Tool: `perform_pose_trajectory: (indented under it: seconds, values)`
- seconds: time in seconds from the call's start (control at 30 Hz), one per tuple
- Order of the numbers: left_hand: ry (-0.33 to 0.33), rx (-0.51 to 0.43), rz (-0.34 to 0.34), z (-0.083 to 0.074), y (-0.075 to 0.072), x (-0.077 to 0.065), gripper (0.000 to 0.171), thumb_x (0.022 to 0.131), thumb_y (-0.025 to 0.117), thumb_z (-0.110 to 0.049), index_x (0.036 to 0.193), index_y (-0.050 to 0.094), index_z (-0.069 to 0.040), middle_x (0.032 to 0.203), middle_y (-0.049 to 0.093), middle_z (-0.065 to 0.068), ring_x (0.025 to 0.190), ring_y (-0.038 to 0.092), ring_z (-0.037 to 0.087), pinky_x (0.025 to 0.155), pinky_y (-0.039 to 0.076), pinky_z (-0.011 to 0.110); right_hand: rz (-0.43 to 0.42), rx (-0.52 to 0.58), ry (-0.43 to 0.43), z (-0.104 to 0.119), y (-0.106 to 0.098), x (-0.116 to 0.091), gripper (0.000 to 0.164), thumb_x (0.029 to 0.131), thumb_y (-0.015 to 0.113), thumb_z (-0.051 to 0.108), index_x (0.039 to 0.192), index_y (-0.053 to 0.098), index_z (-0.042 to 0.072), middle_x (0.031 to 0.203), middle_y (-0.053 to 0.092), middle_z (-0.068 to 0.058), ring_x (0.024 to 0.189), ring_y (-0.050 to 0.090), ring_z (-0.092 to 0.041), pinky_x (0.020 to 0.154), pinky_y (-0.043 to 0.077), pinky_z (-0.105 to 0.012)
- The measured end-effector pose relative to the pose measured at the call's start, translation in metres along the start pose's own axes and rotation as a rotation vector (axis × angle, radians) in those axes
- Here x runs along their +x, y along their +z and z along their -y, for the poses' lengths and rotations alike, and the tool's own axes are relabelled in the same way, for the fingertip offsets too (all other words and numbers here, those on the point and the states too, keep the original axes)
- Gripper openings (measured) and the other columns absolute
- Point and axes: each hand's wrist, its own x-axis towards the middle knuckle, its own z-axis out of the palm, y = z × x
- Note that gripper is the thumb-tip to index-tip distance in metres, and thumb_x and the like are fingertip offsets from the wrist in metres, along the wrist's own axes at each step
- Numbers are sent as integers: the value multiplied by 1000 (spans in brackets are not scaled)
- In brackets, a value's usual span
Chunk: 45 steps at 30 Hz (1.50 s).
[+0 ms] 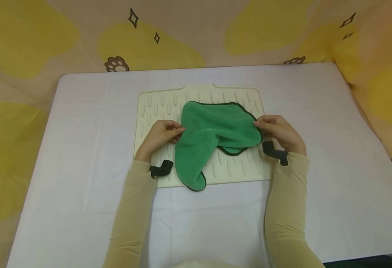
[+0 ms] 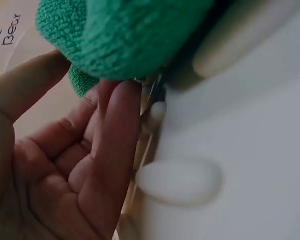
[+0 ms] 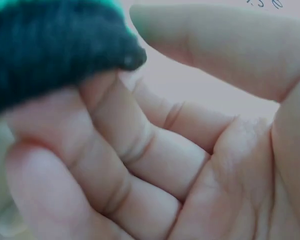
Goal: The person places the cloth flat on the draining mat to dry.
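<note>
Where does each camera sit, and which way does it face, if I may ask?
Head: worn on the person's head, facing forward and down at the green cloth over the ridged mat; left hand, right hand and sleeves show.
Left wrist: worn on that wrist, facing along the left hand to the green cloth; its thumb and fingers show.
Right wrist: worn on that wrist, facing along the right hand to the cloth's dark edge; its thumb and fingers show.
Shared: both wrist views catch the green cloth.
</note>
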Motion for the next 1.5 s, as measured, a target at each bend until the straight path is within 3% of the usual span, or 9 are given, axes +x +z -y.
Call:
perform_pose_trajectory:
  seconds: [0.17, 0.37, 0.57, 0.8, 1.03, 1.13, 1.3, 1.5]
  values:
    - [19, 61, 25, -5, 7, -1, 25, 88, 69, -20, 98, 67, 3, 81, 68, 9, 69, 62, 15, 64, 53, 27, -12, -16, 5, 1, 3, 1, 17, 94, 59, 19, 89, 66, 4, 77, 64, 1, 68, 62, -8, 66, 53, -23]
    - [102, 62, 53, -6, 14, 1, 20, 89, 67, -17, 78, 62, 0, 70, 63, 4, 62, 57, 14, 60, 49, 26, -75, -113, -29, 2, 11, 6, 26, 94, 61, 23, 79, 59, 2, 61, 44, 5, 56, 42, -7, 53, 37, -21]
    - [80, 26, -13, -3, 12, 2, 21, 89, 68, -18, 80, 61, 0, 66, 60, 3, 61, 56, 15, 58, 48, 26, -122, -200, -75, 3, 19, 13, 29, 94, 59, 21, 74, 53, 2, 60, 40, 6, 59, 39, -8, 57, 33, -22]
    - [23, -54, -77, -1, 1, 0, 21, 89, 68, -19, 83, 61, 0, 61, 56, 0, 57, 53, 13, 54, 44, 24, -162, -187, -45, 3, 21, 15, 26, 93, 61, 20, 76, 56, 1, 58, 41, 5, 58, 40, -8, 58, 34, -22]
    - [43, -118, -175, -3, -9, -4, 20, 90, 67, -20, 83, 62, -1, 63, 57, -2, 56, 54, 12, 56, 46, 25, -150, -217, -46, 3, 15, 12, 28, 94, 60, 21, 78, 54, -1, 62, 41, 5, 63, 41, -9, 58, 35, -21]
    - [37, -136, -145, -2, -8, -4, 24, 92, 63, -23, 83, 61, 0, 65, 56, -1, 56, 53, 12, 56, 46, 24, -145, -161, -35, 3, 12, 10, 23, 94, 60, 17, 81, 56, -1, 65, 45, 4, 65, 43, -9, 59, 38, -20]
    - [19, -165, -102, 1, -7, -2, 33, 100, 48, -22, 85, 59, 5, 66, 53, 3, 55, 51, 11, 54, 46, 22, -120, -167, -30, 2, 10, 11, 25, 94, 59, 17, 79, 55, -3, 62, 42, 5, 63, 42, -9, 59, 36, -21]
    - [-6, -70, -62, 0, -6, -2, 26, 98, 50, -15, 98, 65, 7, 71, 59, 6, 60, 55, 13, 58, 49, 23, -110, -178, -20, 1, 10, 11, 25, 95, 59, 17, 84, 55, -5, 63, 43, 6, 63, 43, -8, 58, 36, -21]
